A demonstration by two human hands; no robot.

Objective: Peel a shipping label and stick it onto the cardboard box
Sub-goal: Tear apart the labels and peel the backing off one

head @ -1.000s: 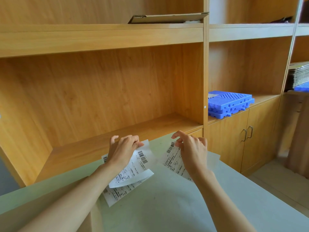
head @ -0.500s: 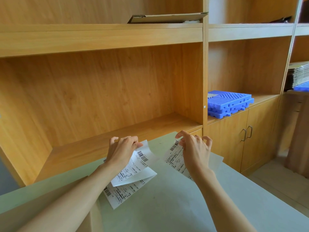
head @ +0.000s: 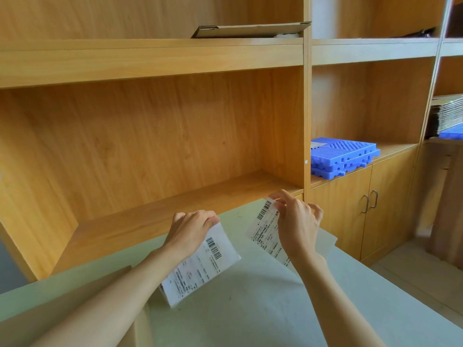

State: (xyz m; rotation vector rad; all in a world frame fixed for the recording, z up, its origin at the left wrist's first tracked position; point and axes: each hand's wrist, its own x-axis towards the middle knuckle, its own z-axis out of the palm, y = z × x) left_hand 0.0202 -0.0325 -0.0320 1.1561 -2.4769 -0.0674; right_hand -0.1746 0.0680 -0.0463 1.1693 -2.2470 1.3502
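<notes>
My left hand [head: 191,230] grips the top of a stack of white shipping label sheets [head: 200,265], which hangs over the pale green table [head: 250,309]. My right hand [head: 297,225] pinches the top corner of a single printed label [head: 264,229]; a translucent backing sheet [head: 325,242] shows behind that hand. The two papers are apart, with a gap between them. A brown cardboard box [head: 75,301] lies at the lower left, partly under my left forearm.
A wooden shelf unit [head: 175,134] stands right behind the table. Blue plastic mats [head: 343,156] are stacked on the cabinet top at right, above cupboard doors [head: 370,201]. A flat cardboard piece [head: 250,30] lies on the upper shelf. Floor shows at lower right.
The curled sheet in my left hand has flattened and the stack has dropped lower. My right hand has lifted its label higher and a little away from the stack.
</notes>
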